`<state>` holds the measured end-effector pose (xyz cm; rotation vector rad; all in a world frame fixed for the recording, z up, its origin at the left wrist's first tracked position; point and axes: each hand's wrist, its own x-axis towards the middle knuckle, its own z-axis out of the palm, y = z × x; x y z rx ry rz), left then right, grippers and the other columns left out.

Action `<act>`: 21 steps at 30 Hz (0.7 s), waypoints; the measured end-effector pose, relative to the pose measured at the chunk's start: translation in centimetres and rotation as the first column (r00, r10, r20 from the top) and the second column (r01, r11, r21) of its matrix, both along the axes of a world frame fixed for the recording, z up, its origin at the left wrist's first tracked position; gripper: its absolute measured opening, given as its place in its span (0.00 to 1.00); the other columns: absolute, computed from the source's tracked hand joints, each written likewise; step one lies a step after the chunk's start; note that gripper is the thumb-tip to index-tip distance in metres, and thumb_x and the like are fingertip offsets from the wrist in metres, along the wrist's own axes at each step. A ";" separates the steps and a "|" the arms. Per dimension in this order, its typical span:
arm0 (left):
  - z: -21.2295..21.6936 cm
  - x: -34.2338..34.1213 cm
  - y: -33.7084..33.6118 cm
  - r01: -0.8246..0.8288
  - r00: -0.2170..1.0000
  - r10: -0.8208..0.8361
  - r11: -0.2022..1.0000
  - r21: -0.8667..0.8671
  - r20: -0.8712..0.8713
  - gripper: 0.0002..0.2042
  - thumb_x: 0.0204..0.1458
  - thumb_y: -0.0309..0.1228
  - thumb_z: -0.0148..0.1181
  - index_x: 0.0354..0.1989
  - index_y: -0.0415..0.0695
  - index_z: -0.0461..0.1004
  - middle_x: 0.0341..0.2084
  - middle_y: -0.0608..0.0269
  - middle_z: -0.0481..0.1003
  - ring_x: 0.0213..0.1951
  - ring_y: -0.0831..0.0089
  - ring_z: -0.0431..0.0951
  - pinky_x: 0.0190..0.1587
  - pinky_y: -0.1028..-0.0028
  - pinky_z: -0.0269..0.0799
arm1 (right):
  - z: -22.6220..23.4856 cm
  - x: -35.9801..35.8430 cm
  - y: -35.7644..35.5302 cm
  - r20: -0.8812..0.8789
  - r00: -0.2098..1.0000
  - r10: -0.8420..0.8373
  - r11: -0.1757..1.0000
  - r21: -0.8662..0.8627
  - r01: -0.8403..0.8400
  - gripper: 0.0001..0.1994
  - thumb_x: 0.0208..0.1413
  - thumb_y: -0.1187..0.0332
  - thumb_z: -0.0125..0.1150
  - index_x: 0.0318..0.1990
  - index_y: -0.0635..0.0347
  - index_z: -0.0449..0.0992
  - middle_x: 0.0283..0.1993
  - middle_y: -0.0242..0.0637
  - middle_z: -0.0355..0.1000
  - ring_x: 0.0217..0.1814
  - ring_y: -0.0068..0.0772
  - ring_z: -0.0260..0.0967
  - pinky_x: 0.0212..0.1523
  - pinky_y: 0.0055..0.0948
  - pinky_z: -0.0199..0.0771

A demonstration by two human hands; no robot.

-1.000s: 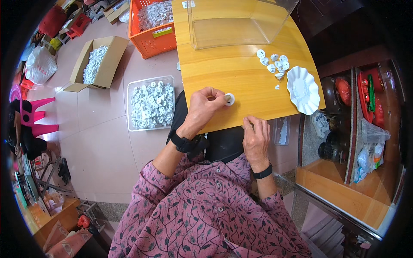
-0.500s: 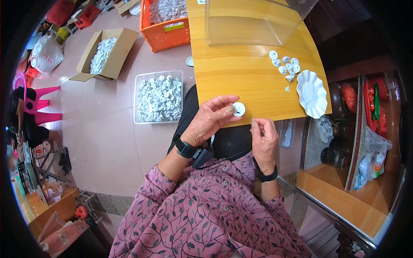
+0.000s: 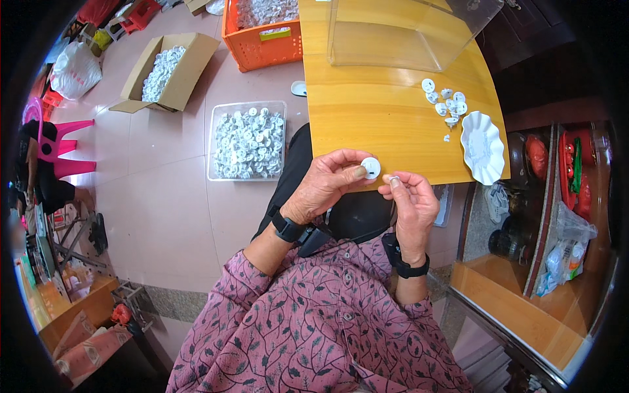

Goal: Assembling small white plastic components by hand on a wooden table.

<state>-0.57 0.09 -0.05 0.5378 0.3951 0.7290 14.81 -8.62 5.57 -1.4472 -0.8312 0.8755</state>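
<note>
Between thumb and fingers, my left hand [image 3: 329, 183] pinches a white round plastic disc [image 3: 371, 168] with a small dark slot, just over the table's near edge. My right hand [image 3: 414, 208] is closed in a pinch close beside it, apart from the disc. A tiny white plastic piece [image 3: 394, 179] shows at its fingertips; its exact kind is too small to tell. Farther right on the yellow wooden table [image 3: 367, 124] lies a loose group of similar white round parts [image 3: 451, 105]. Next to them is a white wavy-edged dish [image 3: 470, 147] with small pale pieces in it.
A clear plastic bin [image 3: 386, 49] stands at the table's far side. On the floor to the left are a clear tub [image 3: 211, 147] full of white parts, an open cardboard box [image 3: 190, 75] and an orange crate [image 3: 268, 54]. Shelves [image 3: 498, 281] stand at right.
The whole view has shifted slightly. My right hand has turned, its fingertips now pointing toward the disc, and the tiny white piece has come into sight. My left hand keeps hold of the disc.
</note>
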 end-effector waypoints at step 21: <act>0.4 0.6 -0.5 -0.021 0.999 0.018 0.998 0.061 0.040 0.16 0.55 0.19 0.63 0.52 0.37 0.72 0.48 0.58 0.76 0.51 0.69 0.78 0.58 0.66 0.75 | -0.6 -1.5 1.2 0.077 0.996 -0.032 0.992 0.124 0.022 0.04 0.58 0.77 0.64 0.38 0.69 0.80 0.46 0.37 0.71 0.47 0.23 0.69 0.45 0.21 0.72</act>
